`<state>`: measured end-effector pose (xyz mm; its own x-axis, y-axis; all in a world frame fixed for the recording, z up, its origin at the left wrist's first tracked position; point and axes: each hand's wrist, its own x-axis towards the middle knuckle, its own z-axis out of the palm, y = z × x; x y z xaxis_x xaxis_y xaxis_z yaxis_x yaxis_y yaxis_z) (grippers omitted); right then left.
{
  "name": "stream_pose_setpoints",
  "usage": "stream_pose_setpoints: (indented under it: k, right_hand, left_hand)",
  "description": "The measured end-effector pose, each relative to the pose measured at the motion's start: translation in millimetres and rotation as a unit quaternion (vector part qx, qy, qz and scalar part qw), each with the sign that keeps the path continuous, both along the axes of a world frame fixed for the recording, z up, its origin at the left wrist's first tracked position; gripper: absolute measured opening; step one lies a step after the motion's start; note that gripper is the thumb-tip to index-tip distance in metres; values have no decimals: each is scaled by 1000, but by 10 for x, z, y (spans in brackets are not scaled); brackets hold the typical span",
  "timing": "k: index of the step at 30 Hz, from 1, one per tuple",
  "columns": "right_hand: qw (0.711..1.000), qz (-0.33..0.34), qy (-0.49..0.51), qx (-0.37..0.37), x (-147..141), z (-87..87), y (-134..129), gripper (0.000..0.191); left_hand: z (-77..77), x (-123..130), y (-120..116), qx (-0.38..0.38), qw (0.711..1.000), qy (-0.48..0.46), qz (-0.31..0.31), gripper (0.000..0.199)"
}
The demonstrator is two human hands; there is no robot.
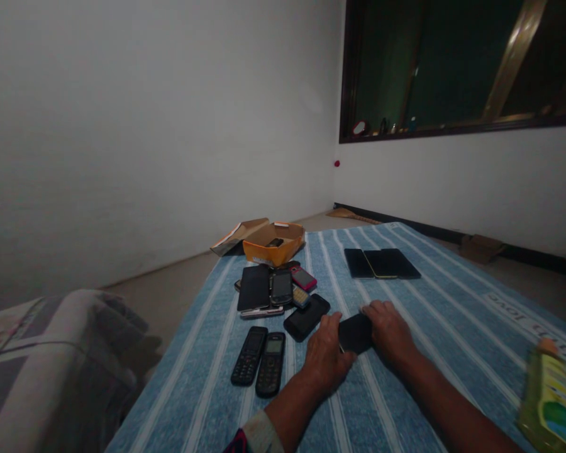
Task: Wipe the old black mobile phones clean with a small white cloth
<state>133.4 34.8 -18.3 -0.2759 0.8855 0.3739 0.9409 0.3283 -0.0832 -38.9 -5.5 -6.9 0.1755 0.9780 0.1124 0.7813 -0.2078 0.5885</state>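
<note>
A dark smartphone (356, 333) is between my two hands, low over the striped cloth. My left hand (324, 353) grips its left side, thumb near the bottom edge and fingers at the top. On its right end, my right hand (390, 332) has its fingers closed round the edge. Just left of my left hand lies another black smartphone (306, 316). Two keypad phones, one (249, 356) beside the other (270, 365), rest closer to me. Behind them is a pile with a black flat device (253, 288), a slider-like phone (282, 287) and a pink phone (304, 277).
An open orange box (274, 253) with a phone inside stands at the far left of the striped cloth (207, 384). Dark smartphones (382, 263) lie side by side farther right. A yellow-green bottle (551, 402) is at the right edge. Grey fabric (61, 371) covers something at left.
</note>
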Motion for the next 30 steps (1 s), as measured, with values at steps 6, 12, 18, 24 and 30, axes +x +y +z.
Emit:
stream_pose_setpoints:
  k: [6,12,18,24,30]
  right_hand:
    - [1000,1,-15,-7,-11,-54,-28,41]
    - [999,2,-32,3,-50,-85,-122,32]
    - [999,34,-18,1,-236,-108,-374,32]
    - [998,54,-14,-12,-332,-94,-513,36]
    - [1000,-6,-8,-10,-97,-80,-361,40]
  left_hand:
    - [42,-3,4,-20,1000,-13,9,71]
    - [57,-6,-5,-25,1000,-2,3,66]
    - [16,-21,-14,-14,1000,8,-5,51]
    - [-37,-46,-17,22,1000,1,-18,32]
    - [-8,-56,-28,14,1000,1,-22,35]
